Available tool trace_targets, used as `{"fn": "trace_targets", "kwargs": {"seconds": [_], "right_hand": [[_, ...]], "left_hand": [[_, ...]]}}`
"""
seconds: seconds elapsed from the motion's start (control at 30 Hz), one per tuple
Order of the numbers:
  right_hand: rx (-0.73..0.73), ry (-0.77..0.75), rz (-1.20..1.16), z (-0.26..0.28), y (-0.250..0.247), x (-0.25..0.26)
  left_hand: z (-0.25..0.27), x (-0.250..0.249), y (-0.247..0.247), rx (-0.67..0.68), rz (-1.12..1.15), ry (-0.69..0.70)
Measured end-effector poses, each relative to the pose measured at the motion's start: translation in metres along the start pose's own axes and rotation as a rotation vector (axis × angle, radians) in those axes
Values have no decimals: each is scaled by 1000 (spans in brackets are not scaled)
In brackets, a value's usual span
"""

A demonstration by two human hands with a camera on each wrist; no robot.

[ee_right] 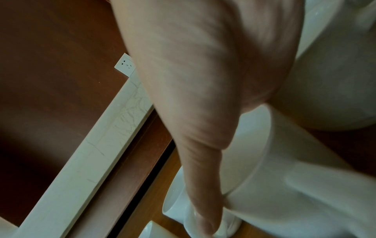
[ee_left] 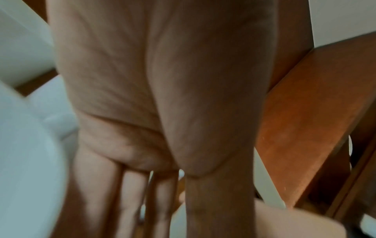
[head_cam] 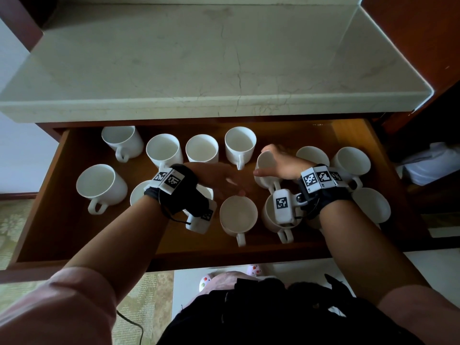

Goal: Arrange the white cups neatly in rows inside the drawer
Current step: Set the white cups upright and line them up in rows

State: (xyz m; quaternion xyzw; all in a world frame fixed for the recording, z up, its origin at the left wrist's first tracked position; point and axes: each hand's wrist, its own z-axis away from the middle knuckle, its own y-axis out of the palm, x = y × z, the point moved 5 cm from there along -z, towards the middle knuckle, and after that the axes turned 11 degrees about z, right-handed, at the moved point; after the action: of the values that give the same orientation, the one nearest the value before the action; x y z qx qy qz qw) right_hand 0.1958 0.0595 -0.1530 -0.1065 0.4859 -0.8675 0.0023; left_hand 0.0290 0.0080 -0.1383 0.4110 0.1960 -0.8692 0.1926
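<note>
Your right hand [head_cam: 278, 163] grips one white ceramic cup with a handle [head_cam: 264, 168] by its rim, in the middle-right part of the open brown wooden drawer [head_cam: 62, 195]. In the right wrist view your thumb [ee_right: 203, 185] lies along the outside of this cup [ee_right: 284, 185] and the cup wall is pressed against the palm; the other fingers are hidden, so how they sit you cannot tell. The held cup is tilted, its mouth turned to the left.

Your left hand [head_cam: 221, 180] is flat and relaxed above the centre of the drawer, with the fingers [ee_left: 132, 201] straight and close together, and it holds nothing. It is blurred in the head view.

The other white cups stand upright in the drawer. Four of them make a back row [head_cam: 201, 148] on the left side, the leftmost one leaning a little. One cup [head_cam: 99, 185] stands alone at the left. Two cups [head_cam: 237, 215] are in front near the middle, with handles pointing to you. More cups [head_cam: 351, 160] are at the right, partly hidden behind your right wrist.

Above the drawer is a pale marble countertop [head_cam: 199, 58]
</note>
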Motion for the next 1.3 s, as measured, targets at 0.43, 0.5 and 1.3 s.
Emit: {"fn": "trace_targets", "kwargs": {"seconds": [0.43,0.5,1.3], "right_hand": [[-22,49,92,-4,-2,4],[-25,48,96,-2,-3,2],[-57,-40,77,6,-4,9]], "left_hand": [[-6,-23,-65,-568,-297,33],[-18,-24,-65,-555,-325,-22],[-57,-37,-68,-477,-591,-49]]}}
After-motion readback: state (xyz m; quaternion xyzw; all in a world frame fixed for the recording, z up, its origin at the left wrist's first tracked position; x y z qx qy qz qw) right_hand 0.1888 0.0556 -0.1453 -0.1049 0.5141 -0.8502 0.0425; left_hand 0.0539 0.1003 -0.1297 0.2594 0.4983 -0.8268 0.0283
